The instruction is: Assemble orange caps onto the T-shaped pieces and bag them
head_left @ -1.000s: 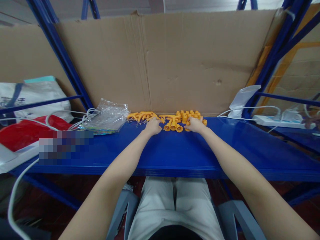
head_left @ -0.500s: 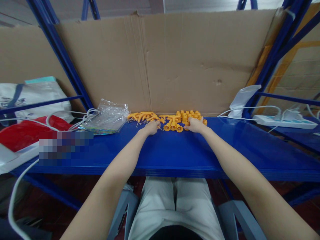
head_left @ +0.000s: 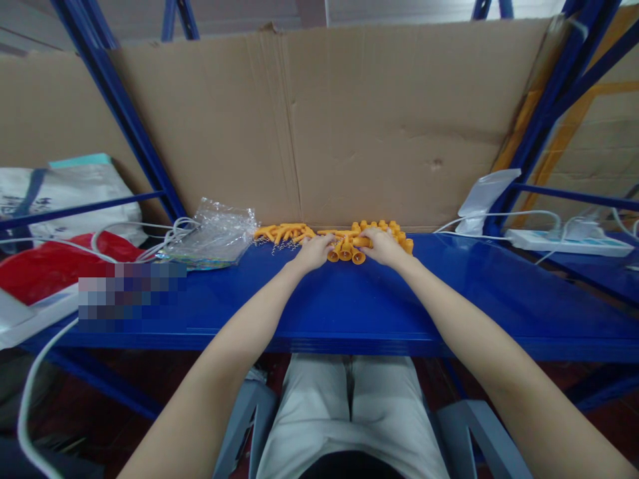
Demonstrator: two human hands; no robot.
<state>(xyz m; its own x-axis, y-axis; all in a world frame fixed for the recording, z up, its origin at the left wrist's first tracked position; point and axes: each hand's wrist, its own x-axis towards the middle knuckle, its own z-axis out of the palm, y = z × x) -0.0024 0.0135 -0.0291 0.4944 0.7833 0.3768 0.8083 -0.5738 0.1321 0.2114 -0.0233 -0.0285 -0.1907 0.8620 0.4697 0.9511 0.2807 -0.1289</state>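
- The cardboard sheet stands upright along the back of the blue table.
- The blue table carries all the yellow parts near its back edge, in front of the cardboard.
- The clear plastic bag lies left of the parts.
- The yellow cups are bunched at the right.
- The yellow sticks lie in a heap at the left.
- The right hand has thumb and fingers closed around a small yellow piece.
- The left hand is curled just beside the yellow cones; I cannot tell whether it grips anything.
- The yellow cones lie between both hands, wide mouths toward the person.
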